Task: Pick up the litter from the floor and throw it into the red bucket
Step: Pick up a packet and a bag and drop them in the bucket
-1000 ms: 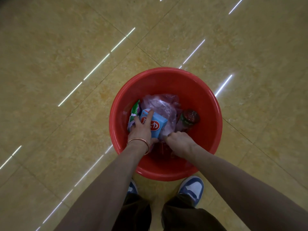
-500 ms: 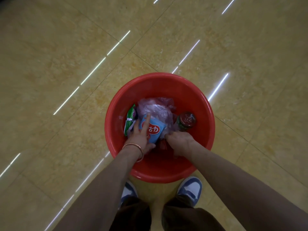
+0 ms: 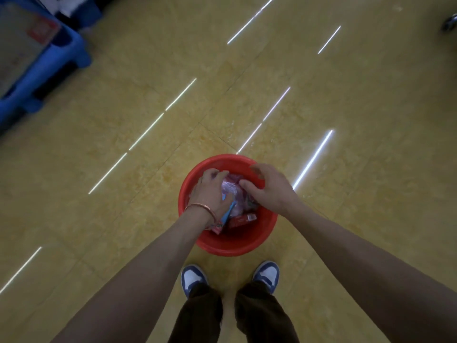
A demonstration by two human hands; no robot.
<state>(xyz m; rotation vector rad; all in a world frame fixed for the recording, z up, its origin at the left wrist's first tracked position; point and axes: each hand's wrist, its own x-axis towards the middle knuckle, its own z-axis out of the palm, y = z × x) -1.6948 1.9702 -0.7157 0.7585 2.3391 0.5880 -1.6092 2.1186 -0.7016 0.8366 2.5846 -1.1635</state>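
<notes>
The red bucket (image 3: pixel 232 248) stands on the floor just in front of my feet. Litter fills it: a crumpled pinkish plastic bag (image 3: pixel 232 191), a blue carton (image 3: pixel 228 214) and a red packet (image 3: pixel 241 220). My left hand (image 3: pixel 210 194), a bangle on its wrist, lies over the bucket's left side with fingers loosely bent above the bag and carton. Over the right side hovers my right hand (image 3: pixel 269 191), fingers relaxed and curved, nothing visibly held. Both hands hide part of the litter.
Glossy yellow floor tiles surround the bucket, streaked with light reflections. A blue plastic pallet (image 3: pixel 49 70) bearing a box sits at the far left. A dark wheel-like object (image 3: pixel 448 23) shows at the top right corner. My shoes (image 3: pixel 193 278) stand behind the bucket.
The view has pulled up and away, so the bucket looks smaller and more floor shows. Both hands have risen from deep among the litter to the bucket's rim height, and their fingers have loosened.
</notes>
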